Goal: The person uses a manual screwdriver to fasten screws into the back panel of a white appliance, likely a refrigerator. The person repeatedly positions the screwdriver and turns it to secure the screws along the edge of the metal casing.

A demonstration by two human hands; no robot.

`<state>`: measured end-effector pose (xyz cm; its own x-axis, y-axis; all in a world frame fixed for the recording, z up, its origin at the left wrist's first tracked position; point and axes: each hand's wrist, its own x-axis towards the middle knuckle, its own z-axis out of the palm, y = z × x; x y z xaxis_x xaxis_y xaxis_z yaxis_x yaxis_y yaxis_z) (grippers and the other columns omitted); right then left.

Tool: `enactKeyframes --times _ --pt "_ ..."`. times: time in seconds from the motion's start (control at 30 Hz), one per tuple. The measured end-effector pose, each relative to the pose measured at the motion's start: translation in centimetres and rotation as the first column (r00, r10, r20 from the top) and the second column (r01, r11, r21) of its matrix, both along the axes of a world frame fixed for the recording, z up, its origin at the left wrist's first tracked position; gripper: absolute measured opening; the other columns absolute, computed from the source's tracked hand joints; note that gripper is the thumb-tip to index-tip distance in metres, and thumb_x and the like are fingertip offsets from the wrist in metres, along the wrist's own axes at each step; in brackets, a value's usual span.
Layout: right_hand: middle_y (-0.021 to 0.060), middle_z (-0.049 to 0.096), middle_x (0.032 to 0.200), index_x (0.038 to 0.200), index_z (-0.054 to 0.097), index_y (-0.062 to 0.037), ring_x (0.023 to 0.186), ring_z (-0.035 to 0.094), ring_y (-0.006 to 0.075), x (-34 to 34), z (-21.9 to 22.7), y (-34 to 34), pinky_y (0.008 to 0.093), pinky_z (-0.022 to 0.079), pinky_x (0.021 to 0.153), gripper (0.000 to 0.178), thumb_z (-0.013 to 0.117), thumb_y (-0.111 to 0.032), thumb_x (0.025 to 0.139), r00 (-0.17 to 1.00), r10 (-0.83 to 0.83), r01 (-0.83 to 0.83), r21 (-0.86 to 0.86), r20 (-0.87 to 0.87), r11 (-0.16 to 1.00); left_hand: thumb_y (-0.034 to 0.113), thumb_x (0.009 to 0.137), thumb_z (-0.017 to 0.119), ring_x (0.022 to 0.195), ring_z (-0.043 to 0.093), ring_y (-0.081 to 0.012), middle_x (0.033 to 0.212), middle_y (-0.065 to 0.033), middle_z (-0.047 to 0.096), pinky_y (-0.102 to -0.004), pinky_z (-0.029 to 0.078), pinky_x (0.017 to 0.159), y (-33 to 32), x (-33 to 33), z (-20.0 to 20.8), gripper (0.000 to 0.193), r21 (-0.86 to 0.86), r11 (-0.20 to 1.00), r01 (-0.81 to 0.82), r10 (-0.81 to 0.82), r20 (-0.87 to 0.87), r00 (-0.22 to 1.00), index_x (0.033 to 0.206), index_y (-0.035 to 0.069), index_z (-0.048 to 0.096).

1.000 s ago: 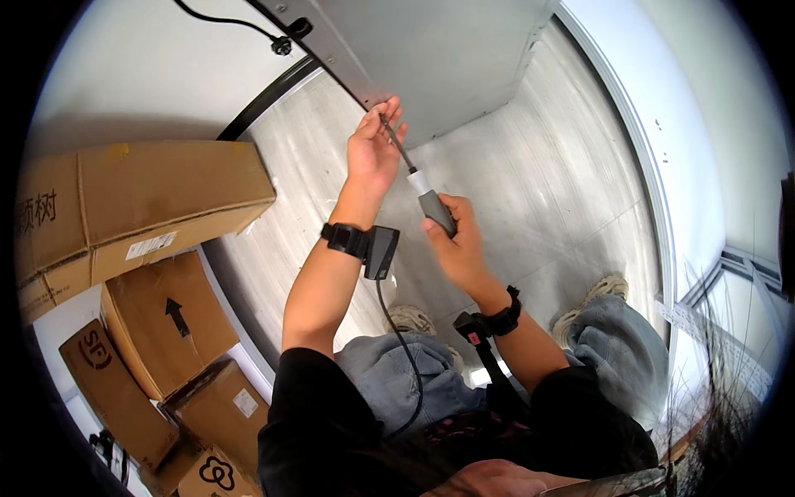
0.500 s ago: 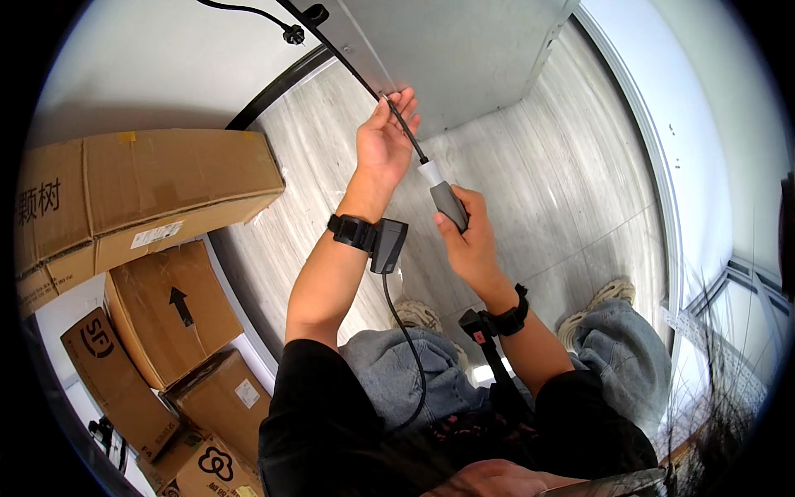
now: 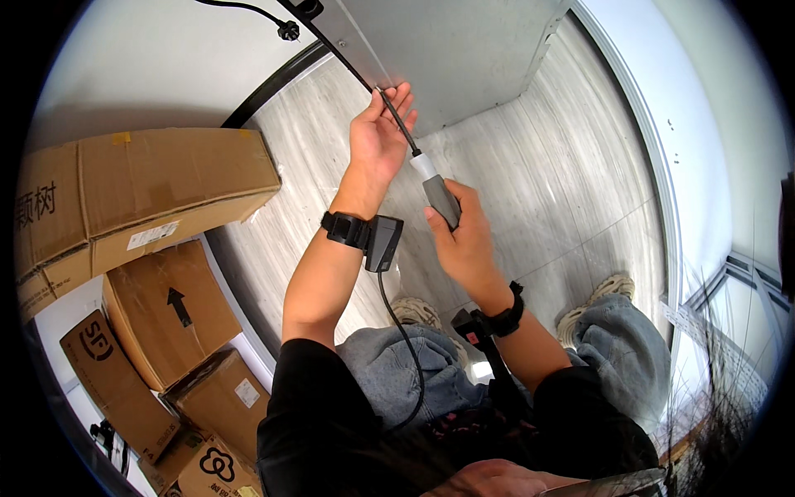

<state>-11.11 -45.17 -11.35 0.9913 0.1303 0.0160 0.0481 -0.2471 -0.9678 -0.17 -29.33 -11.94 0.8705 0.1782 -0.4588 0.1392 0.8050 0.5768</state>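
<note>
My right hand wraps round the grey handle of a screwdriver, thumb along its near side. The tool has a white collar and a long dark shaft that slants up and left. Its tip meets the dark edge strip of a large grey metal panel. At that end my left hand is turned palm up, with thumb and forefinger pinching the shaft near its tip and the other fingers loosely stretched beside it. Whether a screw sits at the tip is hidden by the fingers.
Cardboard boxes are stacked along the left side. A black cable with a plug hangs by the wall at upper left. Another black cable runs from the device strapped to my left wrist. A white frame borders the right.
Both hands and the screwdriver have shifted slightly up and left. The grip of each hand looks the same, and the tip stays at the panel's edge.
</note>
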Motion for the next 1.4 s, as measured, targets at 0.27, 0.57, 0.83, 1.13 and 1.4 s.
enactKeyframes --times 0.27,0.57,0.83,1.13,1.4 --pt "0.0155 0.054 0.097 0.115 0.051 -0.0018 0.083 0.058 0.0305 -0.3 0.8 0.8 0.0361 0.047 0.069 0.04 0.066 -0.011 0.08 0.974 -0.103 0.124 -0.094 0.202 0.988 0.028 0.097 0.042 0.115 0.05 -0.0233 0.117 -0.0099 0.06 -0.0368 0.039 0.096 0.1 -0.1 0.1 0.026 0.045 0.999 0.018 -0.018 0.007 1.0 0.096 0.008 0.058" --pt "0.0108 0.055 0.095 0.114 0.052 -0.0036 0.072 0.058 0.0163 -0.7 1.3 0.9 0.0295 0.046 0.058 0.036 0.066 -0.013 0.082 0.91 -0.151 0.262 0.253 -0.386 0.931 0.027 0.097 0.039 0.116 0.049 -0.0238 0.117 -0.0102 0.059 -0.0368 0.037 0.098 0.1 -0.2 -0.3 0.027 0.059 0.998 0.03 -0.031 0.027 0.999 0.099 0.006 0.057" --pt "0.0033 0.052 0.082 0.109 0.047 -0.0028 0.05 0.047 0.0087 -0.7 -0.2 1.5 0.0223 0.041 0.046 0.029 0.061 -0.017 0.088 0.918 -0.216 0.348 0.411 -0.333 0.843 0.027 0.097 0.04 0.115 0.05 -0.0238 0.119 -0.0106 0.059 -0.0369 0.039 0.097 0.3 -0.1 -0.5 0.027 0.075 0.996 0.052 -0.054 0.03 0.998 0.101 0.006 0.056" --pt "0.0063 0.051 0.091 0.106 0.048 -0.0002 0.061 0.05 0.0082 -0.6 0.5 1.3 0.0229 0.044 0.046 0.032 0.062 -0.022 0.087 0.893 -0.191 0.365 0.407 -0.408 0.837 0.028 0.097 0.04 0.116 0.049 -0.0224 0.119 -0.0098 0.058 -0.038 0.037 0.098 0.2 0.0 -0.5 0.027 0.066 0.997 0.035 -0.036 0.017 0.999 0.102 0.007 0.057" --pt "0.0098 0.048 0.104 0.116 0.041 -0.0002 0.068 0.054 0.0113 -1.2 0.1 1.7 0.024 0.047 0.051 0.043 0.063 -0.02 0.086 0.863 -0.039 0.267 0.389 -0.504 0.882 0.031 0.097 0.041 0.115 0.049 -0.0224 0.119 -0.0099 0.058 -0.0371 0.039 0.096 0.3 -0.1 -0.1 0.029 0.101 0.994 0.033 -0.034 0.01 0.999 0.099 0.007 0.057"
